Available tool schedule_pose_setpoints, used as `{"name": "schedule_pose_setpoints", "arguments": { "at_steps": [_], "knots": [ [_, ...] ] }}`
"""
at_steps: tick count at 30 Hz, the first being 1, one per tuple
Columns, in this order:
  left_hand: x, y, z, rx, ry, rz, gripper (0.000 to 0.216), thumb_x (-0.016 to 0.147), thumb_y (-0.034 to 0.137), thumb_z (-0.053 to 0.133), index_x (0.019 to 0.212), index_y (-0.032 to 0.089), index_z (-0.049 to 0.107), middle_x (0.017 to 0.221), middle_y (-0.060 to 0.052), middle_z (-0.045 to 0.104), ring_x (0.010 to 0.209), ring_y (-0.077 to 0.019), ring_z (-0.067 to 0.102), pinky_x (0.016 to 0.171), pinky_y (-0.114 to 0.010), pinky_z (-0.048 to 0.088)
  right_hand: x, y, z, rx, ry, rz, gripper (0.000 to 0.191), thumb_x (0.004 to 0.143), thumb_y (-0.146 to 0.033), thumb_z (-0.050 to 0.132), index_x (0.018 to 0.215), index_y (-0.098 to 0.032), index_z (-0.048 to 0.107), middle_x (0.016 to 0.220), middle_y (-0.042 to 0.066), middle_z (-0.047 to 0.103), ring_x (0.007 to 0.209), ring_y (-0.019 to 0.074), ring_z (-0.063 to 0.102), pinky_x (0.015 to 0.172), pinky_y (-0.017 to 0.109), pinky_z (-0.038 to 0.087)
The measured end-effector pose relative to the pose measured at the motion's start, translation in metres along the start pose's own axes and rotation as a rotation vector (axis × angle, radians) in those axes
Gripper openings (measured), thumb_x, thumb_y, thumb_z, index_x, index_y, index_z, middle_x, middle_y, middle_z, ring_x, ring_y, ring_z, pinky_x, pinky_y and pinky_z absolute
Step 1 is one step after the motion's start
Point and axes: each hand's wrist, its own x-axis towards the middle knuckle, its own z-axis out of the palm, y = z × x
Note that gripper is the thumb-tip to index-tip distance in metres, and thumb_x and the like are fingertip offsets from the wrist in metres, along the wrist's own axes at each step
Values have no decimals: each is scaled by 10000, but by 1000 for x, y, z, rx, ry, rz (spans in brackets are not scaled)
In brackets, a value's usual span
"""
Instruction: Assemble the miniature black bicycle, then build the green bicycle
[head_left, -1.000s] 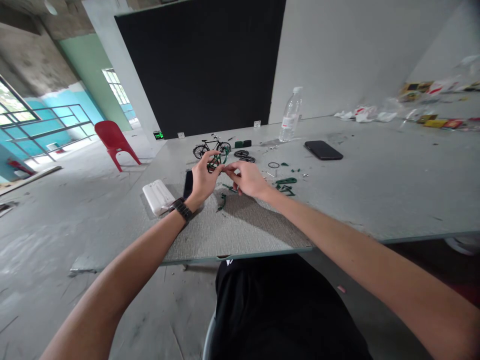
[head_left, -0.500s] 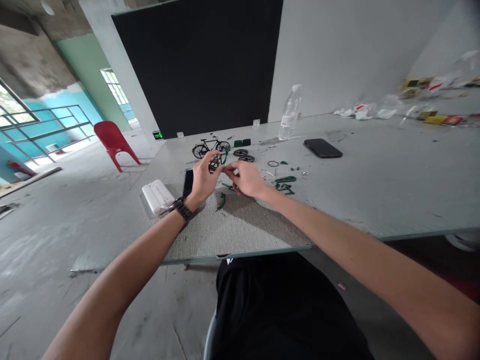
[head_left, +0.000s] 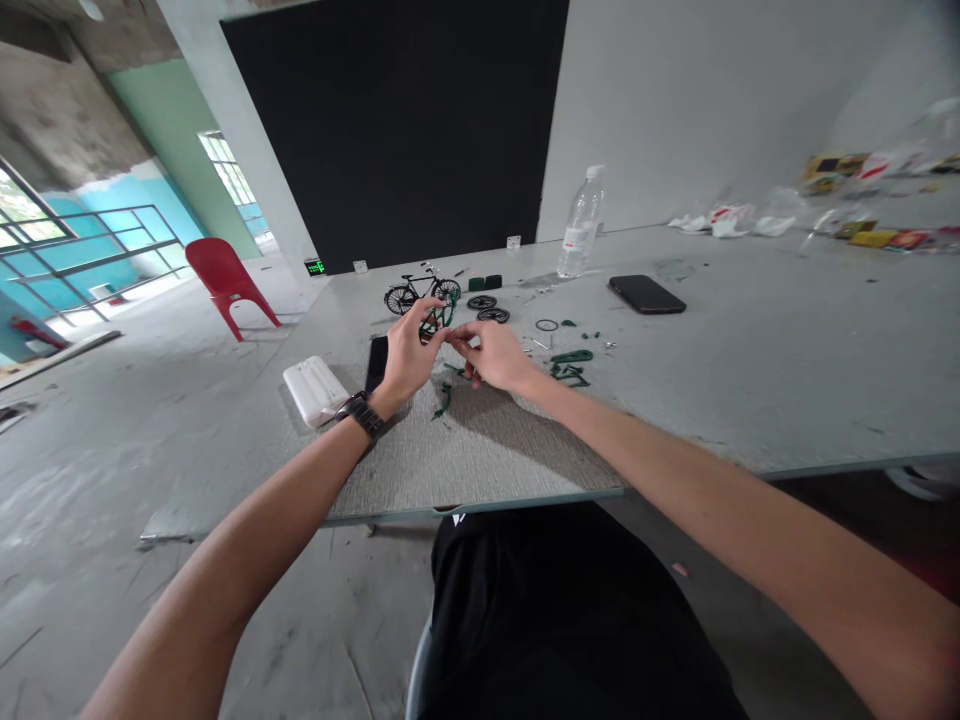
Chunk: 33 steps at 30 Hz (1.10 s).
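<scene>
My left hand [head_left: 411, 352] is closed around a small green model bicycle frame [head_left: 441, 316], which stands up between thumb and fingers. Pinched fingertips of my right hand [head_left: 491, 356] meet the lower right side of that frame; whatever they grip is too small to make out. Just beyond my hands stands a black model bicycle [head_left: 421, 290]. Two black wheels [head_left: 487, 308] lie flat to its right. Under my right hand, a curved green part [head_left: 444, 400] rests on the table. More green plastic parts [head_left: 571, 366] are scattered to the right, beside a thin black ring [head_left: 547, 325].
A white block-like case [head_left: 313, 390] and a dark phone [head_left: 376, 364] lie left of my hands. Further right are a black phone [head_left: 646, 294] and a clear water bottle [head_left: 582, 222]. Wrappers [head_left: 731, 222] lie along the wall. The table's front edge [head_left: 525, 505] is close to my lap.
Both hands keep nearly the same pose at the green frame. The view has shifted very slightly; nothing on the table has visibly moved.
</scene>
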Motion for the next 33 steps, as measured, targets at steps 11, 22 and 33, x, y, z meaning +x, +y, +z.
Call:
{"name": "schedule_pose_setpoints", "arguments": {
  "at_steps": [11, 22, 33],
  "knots": [
    [0, -1, 0, 64, 3, 21, 320, 883, 120, 720, 1151, 269, 625, 1107, -42, 737, 1048, -240, 666, 901, -376, 504, 0, 0, -1, -25, 5, -5, 336, 1050, -319, 537, 1267, -106, 681, 655, 44, 689, 463, 147, 614, 524, 318, 528],
    [0, -6, 1, 94, -7, 74, 335, 892, 114, 726, 1165, 270, 610, 1126, -38, 743, 998, -212, 686, 856, -361, 541, -1, -1, -1, -12, -8, -21, 293, 1050, -296, 529, 1207, -118, 701, 643, 46, 683, 491, 175, 635, 563, 358, 566],
    [-1, -5, 1, 100, -21, 70, 337, 876, 94, 734, 1151, 260, 629, 1105, -37, 748, 1025, -213, 684, 918, -376, 536, 1, 2, 0, -48, 0, -22, 243, 1059, -269, 513, 1110, -105, 685, 772, 92, 731, 506, 158, 643, 536, 327, 553]
  ]
}}
